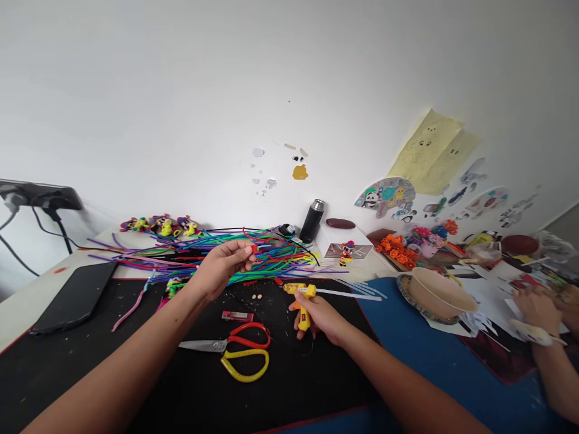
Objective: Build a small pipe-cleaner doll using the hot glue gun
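Observation:
My left hand (230,262) is closed in a pinch around a small red piece (254,248), perhaps pipe cleaner; its shape is mostly hidden by the fingers. My right hand (314,316) grips the handle of a yellow hot glue gun (304,290), its nozzle pointing left and a long whitish glue stick (348,294) jutting from the back. Behind both hands spreads a pile of coloured pipe cleaners (217,274). Scissors (246,345) with one red and one yellow handle lie on the black mat below, beside a small pink-red packet (237,316).
A black phone (75,298) lies at left. Finished-looking pipe-cleaner figures (163,226) stand by the wall. A black thermos (312,222) leans beside a white box (341,241). Loose glue sticks (362,287) lie right of the pile. At far right, another person's hand (536,307) rests near a bowl (438,289).

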Motion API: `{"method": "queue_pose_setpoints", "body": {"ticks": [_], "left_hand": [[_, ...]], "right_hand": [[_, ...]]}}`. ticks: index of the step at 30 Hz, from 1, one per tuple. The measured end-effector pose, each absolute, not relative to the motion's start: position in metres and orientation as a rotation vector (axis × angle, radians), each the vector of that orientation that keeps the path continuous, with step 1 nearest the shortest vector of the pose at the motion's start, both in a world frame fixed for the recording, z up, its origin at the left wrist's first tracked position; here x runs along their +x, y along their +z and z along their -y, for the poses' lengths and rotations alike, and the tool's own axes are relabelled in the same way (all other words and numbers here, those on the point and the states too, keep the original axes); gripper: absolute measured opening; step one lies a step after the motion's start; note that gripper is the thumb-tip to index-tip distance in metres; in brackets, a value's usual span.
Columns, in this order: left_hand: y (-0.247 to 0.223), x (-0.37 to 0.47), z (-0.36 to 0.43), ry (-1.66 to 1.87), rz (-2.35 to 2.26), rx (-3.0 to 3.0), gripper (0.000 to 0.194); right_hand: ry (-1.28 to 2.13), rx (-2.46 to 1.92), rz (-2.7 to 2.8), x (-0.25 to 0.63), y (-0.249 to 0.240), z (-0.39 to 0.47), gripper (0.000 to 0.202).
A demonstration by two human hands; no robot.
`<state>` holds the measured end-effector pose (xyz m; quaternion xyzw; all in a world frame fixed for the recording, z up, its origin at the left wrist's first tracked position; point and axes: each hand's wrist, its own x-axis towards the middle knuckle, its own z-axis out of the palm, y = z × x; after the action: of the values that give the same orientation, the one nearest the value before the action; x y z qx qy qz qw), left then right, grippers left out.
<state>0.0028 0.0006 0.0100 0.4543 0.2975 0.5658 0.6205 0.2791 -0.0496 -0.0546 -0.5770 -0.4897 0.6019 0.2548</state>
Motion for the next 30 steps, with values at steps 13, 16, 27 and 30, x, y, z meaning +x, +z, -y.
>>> {"method": "queue_pose_setpoints", "body": {"ticks": [13,16,27,30], "left_hand": [[0.020,0.004,0.005,1.287,-0.666,1.041,0.034],[0.019,0.004,0.004,1.286,-0.678,1.041,0.034],[0.020,0.001,0.003,1.271,-0.660,1.047,0.035],[0.019,0.001,0.003,1.267,-0.663,1.042,0.034]], "right_hand": [[0.613,-1.794,2.275,0.270,-0.012,0.077,0.025],[0.480,-1.726,2.369,0.238,-0.009,0.065,0.016],[0.257,-1.727,2.575,0.196,-0.029,0.032,0.024],[0.240,-1.718,2.590,0.193,-0.029,0.030,0.025]]}}
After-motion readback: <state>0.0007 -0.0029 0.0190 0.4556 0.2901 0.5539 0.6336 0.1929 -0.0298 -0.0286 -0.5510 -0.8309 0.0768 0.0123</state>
